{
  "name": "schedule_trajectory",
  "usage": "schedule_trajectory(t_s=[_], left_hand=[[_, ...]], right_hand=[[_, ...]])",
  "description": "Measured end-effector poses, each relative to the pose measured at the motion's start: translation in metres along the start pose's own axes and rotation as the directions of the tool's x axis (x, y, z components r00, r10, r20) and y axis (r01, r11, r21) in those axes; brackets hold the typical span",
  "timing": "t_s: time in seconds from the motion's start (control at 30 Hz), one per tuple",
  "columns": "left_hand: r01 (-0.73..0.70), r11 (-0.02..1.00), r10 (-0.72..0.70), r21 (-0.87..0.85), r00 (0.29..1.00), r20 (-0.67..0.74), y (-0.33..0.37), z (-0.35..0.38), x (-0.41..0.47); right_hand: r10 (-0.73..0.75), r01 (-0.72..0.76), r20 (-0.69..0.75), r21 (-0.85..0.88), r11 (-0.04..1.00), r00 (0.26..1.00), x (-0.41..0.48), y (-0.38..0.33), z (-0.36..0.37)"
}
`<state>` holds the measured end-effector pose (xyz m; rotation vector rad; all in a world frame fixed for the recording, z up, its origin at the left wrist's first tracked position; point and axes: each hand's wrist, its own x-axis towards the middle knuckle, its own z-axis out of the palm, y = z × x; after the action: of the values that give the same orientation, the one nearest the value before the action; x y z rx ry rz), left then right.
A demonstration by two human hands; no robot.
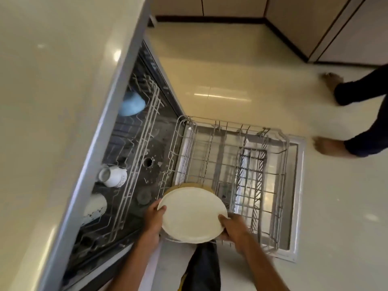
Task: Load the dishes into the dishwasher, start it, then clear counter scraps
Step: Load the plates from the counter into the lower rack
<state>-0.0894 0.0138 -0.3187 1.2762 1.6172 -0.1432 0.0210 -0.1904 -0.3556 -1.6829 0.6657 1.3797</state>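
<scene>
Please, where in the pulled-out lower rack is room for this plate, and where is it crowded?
The lower rack shows no dishes: its tines are bare from the left wall to the darker wire frame, just beyond the white plate that the left hand and right hand hold. Crowded is the upper rack, with a blue bowl and a white cup.

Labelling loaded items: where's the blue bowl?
Head view, upper left: the blue bowl sits in the upper rack beneath the counter edge, beyond the white cup.
</scene>
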Motion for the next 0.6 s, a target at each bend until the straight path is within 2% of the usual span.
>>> schedule_trajectory(t_s=[0.27,0.33,0.47,0.6], left_hand=[[0.065,0.996,-0.060,0.057,0.994,-0.094,-0.014,0.038,0.122],[0.074,0.996,-0.068,0.055,0.993,-0.096,-0.016,0.041,0.135],[0.091,0.996,-0.090,0.011,0.993,-0.070,-0.020,0.052,0.149],[0.060,0.998,-0.062,-0.023,0.992,-0.106,-0.018,0.057,0.145]], right_hand=[[0.044,-0.044,-0.019,-0.007,0.999,0.999,0.097,-0.009,0.037],[0.048,-0.048,-0.030,0.007,0.999,0.998,0.108,-0.010,0.041],[0.018,-0.026,-0.107,-0.070,0.997,0.994,0.124,-0.011,0.040],[0.052,-0.057,-0.083,-0.057,0.997,0.995,0.119,-0.011,0.037]])
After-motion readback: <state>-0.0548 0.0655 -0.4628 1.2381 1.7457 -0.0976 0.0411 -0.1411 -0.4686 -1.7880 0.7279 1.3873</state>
